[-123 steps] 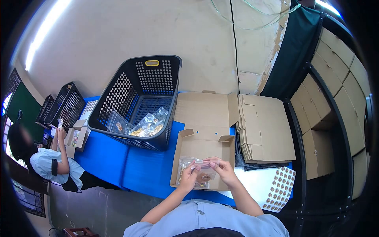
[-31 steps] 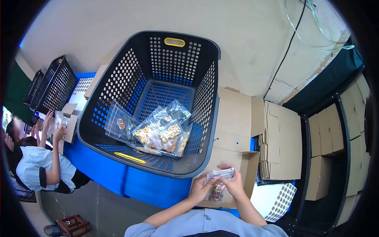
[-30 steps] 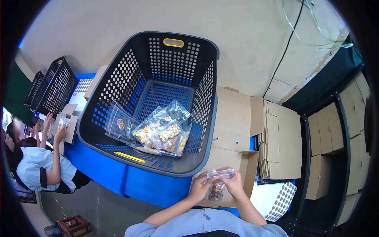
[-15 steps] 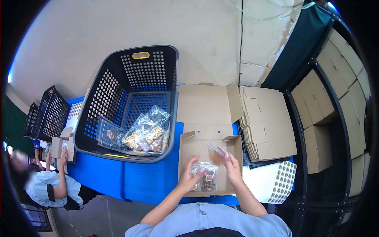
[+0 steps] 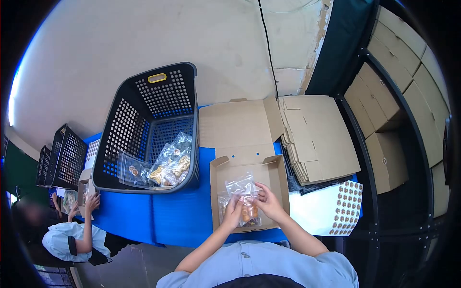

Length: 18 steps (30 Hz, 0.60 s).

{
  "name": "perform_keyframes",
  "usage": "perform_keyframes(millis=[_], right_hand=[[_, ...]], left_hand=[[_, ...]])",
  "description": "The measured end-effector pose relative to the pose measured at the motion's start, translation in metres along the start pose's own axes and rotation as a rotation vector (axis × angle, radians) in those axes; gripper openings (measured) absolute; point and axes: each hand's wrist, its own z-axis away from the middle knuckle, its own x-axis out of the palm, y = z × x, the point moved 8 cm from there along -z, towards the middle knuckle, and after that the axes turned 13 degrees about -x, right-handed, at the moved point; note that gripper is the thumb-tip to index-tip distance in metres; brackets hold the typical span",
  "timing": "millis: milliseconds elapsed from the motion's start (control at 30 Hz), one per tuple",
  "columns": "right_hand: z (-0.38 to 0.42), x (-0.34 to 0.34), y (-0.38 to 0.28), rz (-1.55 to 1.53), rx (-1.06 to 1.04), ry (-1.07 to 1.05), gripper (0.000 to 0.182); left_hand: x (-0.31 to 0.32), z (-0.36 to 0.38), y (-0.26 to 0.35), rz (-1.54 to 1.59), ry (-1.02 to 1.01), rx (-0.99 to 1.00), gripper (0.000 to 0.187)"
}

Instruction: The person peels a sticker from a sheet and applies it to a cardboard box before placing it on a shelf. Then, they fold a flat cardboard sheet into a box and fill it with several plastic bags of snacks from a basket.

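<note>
An open cardboard box [image 5: 273,180] lies on the blue table in front of me, its lid folded back. Over it, both hands hold a clear zip bag [image 5: 248,211] with orange-brown pieces and a round sticker. My left hand [image 5: 233,213] pinches the bag's left side. On its right side, near the sticker, are the closed fingers of my right hand [image 5: 269,204]. Other small bags lie beneath in the box, mostly hidden. A black basket [image 5: 175,108] at the left holds several filled clear bags [image 5: 173,165].
Flattened cardboard boxes [image 5: 319,137] are stacked to the right, beside a sheet of round stickers [image 5: 346,209]. Boxes fill a black shelf [image 5: 370,158] at the far right. At the left, a co-worker [image 5: 77,240] handles a small box near more black baskets [image 5: 67,156].
The orange-brown bag has moved left and down from my right hand's side, and my left hand has taken hold of it too. The view has turned slightly.
</note>
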Motion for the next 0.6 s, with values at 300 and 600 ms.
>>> perform_keyframes(millis=[300,600], right_hand=[[0.024,-0.088,0.032,0.966,-0.021,0.306,0.055],[0.041,-0.087,0.110,0.878,0.275,0.149,0.062]], left_hand=[[0.006,-0.004,-0.045,-0.886,-0.087,0.135,0.046],[-0.011,0.013,-0.024,-1.199,0.228,0.164,0.053]])
